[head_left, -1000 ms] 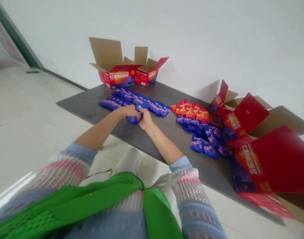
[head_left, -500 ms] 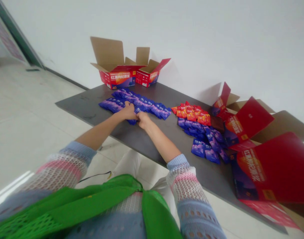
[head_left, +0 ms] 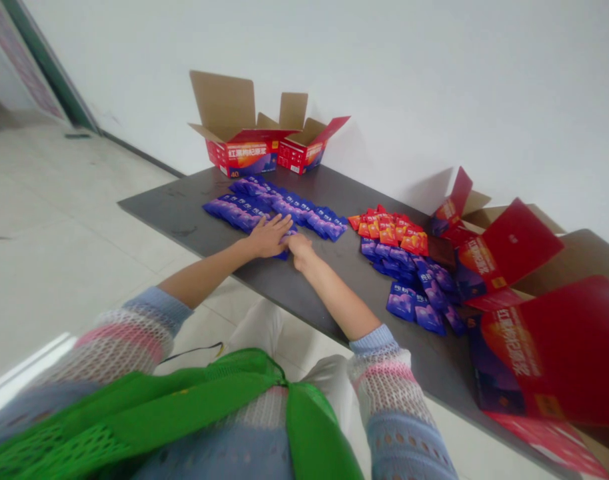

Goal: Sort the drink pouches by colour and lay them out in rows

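Observation:
My left hand (head_left: 270, 236) lies flat with its fingers stretched out, over the right end of the nearer row of overlapping blue-purple sachets (head_left: 234, 209). Just to its right, my right hand (head_left: 299, 248) is closed on a blue sachet (head_left: 284, 255), mostly hidden beneath my hands. Behind them runs a second overlapping row of blue sachets (head_left: 297, 208). To the right lie a heap of red-orange sachets (head_left: 392, 229) and a looser pile of blue sachets (head_left: 415, 283).
Two open red cartons (head_left: 249, 157) stand at the back left of the dark grey table (head_left: 157, 203). Large open red cartons (head_left: 559, 347) crowd its right end. A white wall (head_left: 384, 80) rises behind, and the table's near edge runs below my forearms.
My left hand has flattened, its fingers now spread over the sachets. Both hands sit slightly further right in view; the whole scene has shifted a little right too.

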### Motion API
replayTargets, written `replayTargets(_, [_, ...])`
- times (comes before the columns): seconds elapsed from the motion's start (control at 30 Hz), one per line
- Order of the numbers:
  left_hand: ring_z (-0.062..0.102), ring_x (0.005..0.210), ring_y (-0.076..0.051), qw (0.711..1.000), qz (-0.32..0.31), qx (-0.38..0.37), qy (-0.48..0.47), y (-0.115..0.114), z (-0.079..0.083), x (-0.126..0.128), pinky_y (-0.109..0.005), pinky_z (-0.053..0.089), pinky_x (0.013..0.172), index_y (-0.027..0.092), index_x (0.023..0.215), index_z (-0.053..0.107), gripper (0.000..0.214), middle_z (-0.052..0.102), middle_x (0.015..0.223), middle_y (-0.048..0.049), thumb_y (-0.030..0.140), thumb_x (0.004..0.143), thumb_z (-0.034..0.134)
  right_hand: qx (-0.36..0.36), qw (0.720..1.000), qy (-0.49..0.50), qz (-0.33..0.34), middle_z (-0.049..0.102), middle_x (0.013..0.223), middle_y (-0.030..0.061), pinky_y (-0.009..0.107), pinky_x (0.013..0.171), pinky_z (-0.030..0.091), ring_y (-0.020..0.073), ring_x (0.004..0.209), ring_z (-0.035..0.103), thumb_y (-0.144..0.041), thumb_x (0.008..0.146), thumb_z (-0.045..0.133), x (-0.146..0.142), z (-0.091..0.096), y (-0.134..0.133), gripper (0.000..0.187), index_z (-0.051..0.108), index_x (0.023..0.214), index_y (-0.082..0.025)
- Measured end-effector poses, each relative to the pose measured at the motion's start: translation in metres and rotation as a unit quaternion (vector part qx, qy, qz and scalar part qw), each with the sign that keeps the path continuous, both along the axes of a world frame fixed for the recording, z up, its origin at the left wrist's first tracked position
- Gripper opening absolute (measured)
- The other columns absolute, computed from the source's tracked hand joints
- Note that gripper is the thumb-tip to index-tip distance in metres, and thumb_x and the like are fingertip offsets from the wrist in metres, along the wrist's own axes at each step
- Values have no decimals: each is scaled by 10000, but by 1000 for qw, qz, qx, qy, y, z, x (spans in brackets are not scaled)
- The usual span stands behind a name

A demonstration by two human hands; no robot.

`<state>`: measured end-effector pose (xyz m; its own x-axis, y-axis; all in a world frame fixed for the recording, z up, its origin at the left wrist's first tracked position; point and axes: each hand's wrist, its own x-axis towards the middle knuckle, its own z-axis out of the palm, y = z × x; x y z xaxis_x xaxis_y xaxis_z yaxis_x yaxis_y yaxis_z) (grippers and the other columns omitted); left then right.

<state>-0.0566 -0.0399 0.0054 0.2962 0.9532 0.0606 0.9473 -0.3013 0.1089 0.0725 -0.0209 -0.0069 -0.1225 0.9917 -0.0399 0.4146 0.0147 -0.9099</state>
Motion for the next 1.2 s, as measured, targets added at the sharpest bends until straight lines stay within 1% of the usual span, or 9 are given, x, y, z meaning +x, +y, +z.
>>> replayTargets(0.17, [192, 1616, -313, 996, -52, 46, -46, 9, -3, -9, -597, 145, 1284, 147, 1608, 426, 622, 166, 1747, -150, 360, 1026, 381, -74, 995, -49, -50, 548, 1358, 116, 500, 1128, 434, 346, 1346, 456, -222, 718, 630, 30, 14, -15, 373, 713, 1082, -217])
replayTargets(0.27, [277, 1591, -294, 989, 3, 102, -104, 15, -8, -22, -524, 207, 1290, 91, 1558, 493, 608, 297, 1701, -189, 363, 1026, 384, -79, 992, -68, -70, 401, 1551, 141, 595, 1176, 360, 386, 1441, 369, -222, 757, 624, 40, 26, -21, 479, 687, 1231, -211])
replayTargets(0.37, [417, 1524, -258, 986, 57, 85, -129, 16, -13, -29, -427, 291, 1269, 53, 1517, 535, 597, 455, 1621, -179, 337, 1052, 290, -26, 986, -144, -86, 179, 1709, 156, 692, 1203, 254, 411, 1560, 185, -309, 843, 620, 35, 28, -33, 696, 489, 1518, -198])
replayTargets(0.53, [505, 1459, -261, 989, 83, 81, -97, 7, -12, -18, -388, 362, 1224, 56, 1481, 572, 566, 523, 1574, -165, 275, 1061, 263, 57, 960, -271, 31, 83, 1754, 183, 721, 1234, 127, 351, 1629, 42, -519, 1017, 397, 15, 4, -50, 799, 187, 1669, -108])
replayTargets(0.8, [726, 1120, -361, 951, 265, 114, -114, -4, -14, -8, -460, 539, 970, 13, 1319, 668, 574, 735, 1183, -278, 303, 1075, 237, 165, 909, -354, 147, 220, 1741, 64, 686, 1269, -57, 222, 1635, 132, -614, 1061, 216, 13, -9, -20, 733, 241, 1667, -201])
replayTargets(0.9, [723, 1129, -321, 948, 230, 141, -171, 8, -17, -22, -447, 526, 1014, 80, 1189, 758, 582, 767, 1154, -218, 309, 1067, 238, 201, 896, -356, 174, 276, 1724, 69, 674, 1270, -79, 235, 1623, 186, -668, 1048, 240, 16, -7, -9, 751, 307, 1646, -219])
replayTargets(0.97, [690, 1208, -277, 955, 162, 149, -199, 19, -20, -33, -416, 498, 1079, 120, 1175, 771, 547, 767, 1210, -162, 294, 1045, 270, 213, 893, -350, 183, 294, 1717, 73, 674, 1272, -69, 241, 1616, 210, -665, 1052, 246, 17, -8, -5, 735, 338, 1633, -224])
replayTargets(1.07, [565, 1391, -249, 968, 64, 143, -196, 35, -24, -45, -399, 394, 1199, 77, 1308, 700, 521, 690, 1382, -161, 306, 997, 351, 226, 897, -337, 174, 263, 1727, 72, 695, 1269, -23, 240, 1614, 215, -646, 1062, 238, 19, -11, -3, 707, 358, 1619, -229])
replayTargets(1.2, [505, 1442, -276, 987, 1, 89, -134, 44, -25, -49, -426, 349, 1222, 68, 1480, 556, 605, 553, 1544, -175, 376, 988, 389, 237, 904, -322, 148, 116, 1759, 75, 710, 1265, 63, 232, 1633, 140, -643, 1058, 248, 21, -14, -3, 718, 320, 1630, -216])
